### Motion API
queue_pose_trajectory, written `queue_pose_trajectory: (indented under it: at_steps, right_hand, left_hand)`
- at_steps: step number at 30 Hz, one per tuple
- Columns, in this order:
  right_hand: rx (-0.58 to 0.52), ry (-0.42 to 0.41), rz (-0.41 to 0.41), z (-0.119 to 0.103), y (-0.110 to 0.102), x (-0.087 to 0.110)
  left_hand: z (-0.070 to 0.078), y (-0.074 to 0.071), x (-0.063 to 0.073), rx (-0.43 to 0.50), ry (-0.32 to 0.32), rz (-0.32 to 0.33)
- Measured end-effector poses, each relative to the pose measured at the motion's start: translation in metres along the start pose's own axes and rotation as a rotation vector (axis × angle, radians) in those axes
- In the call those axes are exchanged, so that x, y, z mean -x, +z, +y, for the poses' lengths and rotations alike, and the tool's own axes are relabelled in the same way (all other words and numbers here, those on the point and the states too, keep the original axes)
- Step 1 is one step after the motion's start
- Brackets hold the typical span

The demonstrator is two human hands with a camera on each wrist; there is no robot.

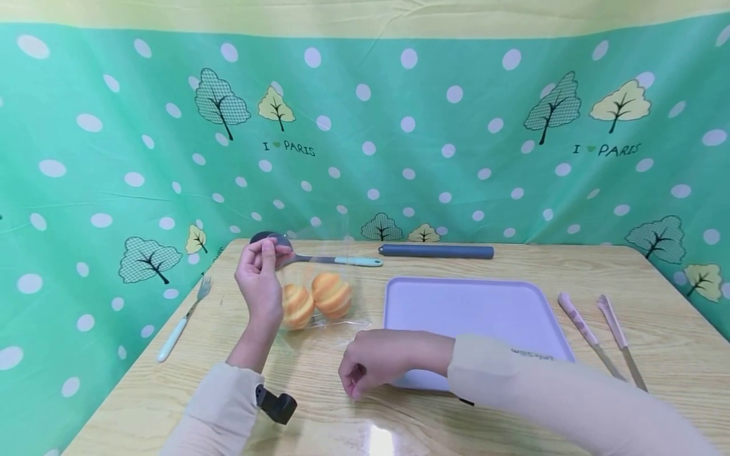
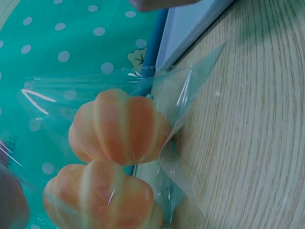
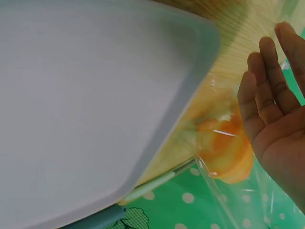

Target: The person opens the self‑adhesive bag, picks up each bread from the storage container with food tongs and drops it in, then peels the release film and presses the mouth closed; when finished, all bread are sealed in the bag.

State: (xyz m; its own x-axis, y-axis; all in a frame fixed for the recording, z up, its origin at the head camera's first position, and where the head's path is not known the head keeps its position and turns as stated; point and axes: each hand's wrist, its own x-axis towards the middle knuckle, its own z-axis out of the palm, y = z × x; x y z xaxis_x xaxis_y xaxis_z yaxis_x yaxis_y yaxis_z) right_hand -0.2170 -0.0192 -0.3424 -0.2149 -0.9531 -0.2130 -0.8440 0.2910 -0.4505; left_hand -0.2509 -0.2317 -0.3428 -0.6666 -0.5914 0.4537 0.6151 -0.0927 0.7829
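In the head view, my left hand (image 1: 259, 272) is raised at the left and pinches a clear plastic bag (image 1: 345, 323) between thumb and fingers. The bag hangs in front of it with two orange, ribbed, bread-like buns (image 1: 332, 295) inside. The left wrist view shows both buns (image 2: 119, 126) through the film, one beside the other. My right hand (image 1: 373, 362) is low over the table, by the near left corner of the lilac tray (image 1: 464, 304). Seen from the right wrist, this hand (image 3: 281, 114) holds nothing, its fingers loosely extended near the bag.
A dark ladle (image 1: 319, 259) with a mint handle end lies behind the bag. A dark blue rod (image 1: 436, 251) lies at the back edge. To the left is a fork (image 1: 184, 322); two pink-handled utensils (image 1: 582, 326) lie right of the tray. A dotted curtain (image 1: 410, 158) hangs behind.
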Motion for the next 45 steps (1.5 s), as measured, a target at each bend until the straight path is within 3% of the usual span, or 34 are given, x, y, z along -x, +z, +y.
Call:
queue_pose_trajectory:
  at_steps: [18, 23, 28, 35, 42, 45]
  right_hand:
    - [0.023, 0.072, 0.052, 0.015, 0.015, -0.018]
    - [-0.081, 0.060, 0.072, 0.018, 0.009, -0.014]
    - [-0.200, 0.042, 0.141, 0.022, -0.006, -0.002]
    - [-0.252, 0.069, 0.323, 0.027, -0.031, 0.021]
    - [-0.279, 0.100, 0.687, 0.035, -0.048, 0.025]
    - [-0.315, 0.157, 0.828, 0.039, -0.053, 0.019]
  left_hand:
    - [0.001, 0.002, -0.003, 0.016, 0.006, -0.021]
    - [0.002, 0.001, -0.003, 0.015, 0.012, -0.017]
    - [0.002, 0.000, -0.003, 0.017, 0.004, -0.017]
    - [0.002, -0.003, -0.002, 0.042, -0.018, -0.012]
    - [0.001, -0.005, -0.001, 0.055, -0.030, -0.020]
    - [0.001, -0.006, -0.001, 0.065, -0.025, -0.023]
